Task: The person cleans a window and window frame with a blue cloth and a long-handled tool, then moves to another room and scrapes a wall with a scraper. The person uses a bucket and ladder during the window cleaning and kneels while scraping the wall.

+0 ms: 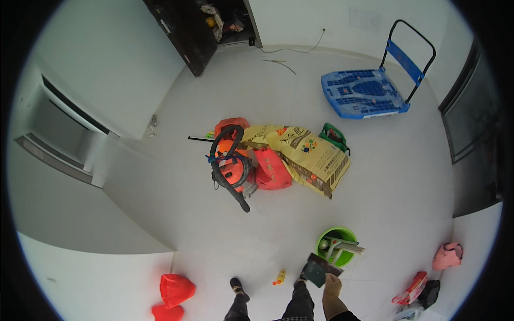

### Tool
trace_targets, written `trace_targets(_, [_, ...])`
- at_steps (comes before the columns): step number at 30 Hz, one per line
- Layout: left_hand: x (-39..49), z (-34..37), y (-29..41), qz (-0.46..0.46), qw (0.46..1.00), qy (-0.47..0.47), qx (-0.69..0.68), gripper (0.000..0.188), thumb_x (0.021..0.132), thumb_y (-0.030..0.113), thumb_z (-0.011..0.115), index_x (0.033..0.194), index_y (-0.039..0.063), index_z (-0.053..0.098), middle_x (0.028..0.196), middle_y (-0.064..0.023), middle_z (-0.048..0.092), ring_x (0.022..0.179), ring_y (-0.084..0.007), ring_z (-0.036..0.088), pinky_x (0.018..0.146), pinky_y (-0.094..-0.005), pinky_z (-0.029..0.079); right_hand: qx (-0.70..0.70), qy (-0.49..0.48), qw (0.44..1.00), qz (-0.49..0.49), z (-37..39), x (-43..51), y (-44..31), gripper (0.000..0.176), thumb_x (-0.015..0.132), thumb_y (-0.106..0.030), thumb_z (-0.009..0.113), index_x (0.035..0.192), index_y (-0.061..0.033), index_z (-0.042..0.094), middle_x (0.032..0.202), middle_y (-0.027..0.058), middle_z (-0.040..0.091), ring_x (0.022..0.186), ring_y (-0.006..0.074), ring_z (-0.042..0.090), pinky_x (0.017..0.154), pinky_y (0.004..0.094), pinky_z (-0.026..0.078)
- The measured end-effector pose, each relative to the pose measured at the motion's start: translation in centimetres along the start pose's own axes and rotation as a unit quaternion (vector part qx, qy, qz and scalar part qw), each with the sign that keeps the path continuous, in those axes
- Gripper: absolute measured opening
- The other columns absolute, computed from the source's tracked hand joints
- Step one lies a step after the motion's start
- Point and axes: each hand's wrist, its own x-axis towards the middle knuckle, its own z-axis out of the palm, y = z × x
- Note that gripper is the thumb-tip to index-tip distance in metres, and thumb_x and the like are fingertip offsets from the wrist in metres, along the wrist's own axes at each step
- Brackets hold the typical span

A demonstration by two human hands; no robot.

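My right hand (pixel 332 283) grips a dark green flat piece with a dark brown strip along one edge, possibly a wide scraper (pixel 315 273). It is held in front of my right leg, next to a light green bucket (pixel 344 261). Inside the bucket stand a squeegee-like tool with a pale head (pixel 350 248) and other items, partly hidden. On the floor between my feet and the bucket lies a small yellow bottle (pixel 281 276) with an orange cap. My left hand is out of view.
Ahead stand an orange vacuum cleaner (pixel 233 170) with a black hose, a red bag (pixel 273 170) and yellow woven sacks (pixel 309 154). Farther off is a blue platform trolley (pixel 363 94). Red bags (pixel 176 289) lie at left; a pink bag (pixel 447 257) sits by the right wall.
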Motion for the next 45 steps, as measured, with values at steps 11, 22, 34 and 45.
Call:
trace_targets(11, [8.1, -22.6, 3.2, 0.36, 0.842, 0.017, -0.402, 0.052, 0.114, 0.041, 0.048, 0.153, 0.006, 0.056, 0.133, -0.0045, 0.065, 0.099, -0.0106, 0.06, 0.076, -0.0255, 0.048, -0.08, -0.463, 0.861, -0.195, 19.0, -35.3, -39.7, 0.021, 0.099, -0.02, 0.075, 0.107, -0.0018, 0.082, 0.097, 0.0009, 0.079, 0.089, 0.0068, 0.066, 0.082, 0.0239, 0.051])
trace_targets(22, [5.9, -40.1, -5.2, 0.216, 0.587, 0.167, -0.763, 0.03, 0.11, 0.025, 0.062, 0.133, 0.007, 0.067, 0.121, -0.0017, 0.072, 0.106, -0.0113, 0.068, 0.088, -0.0296, 0.058, 0.075, -0.601, 0.77, -0.201, 40.5, -54.1, -48.0, 0.057, 0.114, -0.017, 0.049, 0.167, -0.0098, 0.027, 0.163, 0.0119, 0.046, 0.138, 0.0228, 0.056, 0.118, 0.039, 0.044])
trace_targets(34, [25.9, -61.5, -12.1, 0.113, 0.606, 0.215, -0.757, 0.038, 0.104, 0.012, 0.068, 0.137, -0.005, 0.063, 0.127, -0.0129, 0.072, 0.114, -0.018, 0.071, 0.1, -0.0326, 0.061, -0.074, -0.653, 0.745, -0.111, 73.4, -58.3, -57.6, 0.038, 0.104, -0.013, 0.069, 0.139, 0.0002, 0.061, 0.127, 0.0063, 0.07, 0.114, 0.0155, 0.067, 0.098, 0.0318, 0.055])
trace_targets(45, [40.5, -91.1, -26.6, 0.118, 0.607, 0.397, -0.678, 0.011, 0.101, 0.01, 0.075, 0.099, 0.002, 0.068, 0.081, 0.0059, 0.061, 0.073, -0.0038, 0.051, 0.07, -0.0222, 0.045, -0.309, -0.741, 0.553, -0.222, 104.3, -73.7, -70.4, 0.039, 0.1, -0.016, 0.074, 0.133, 0.0019, 0.065, 0.118, 0.0064, 0.073, 0.105, 0.0143, 0.069, 0.091, 0.0311, 0.056])
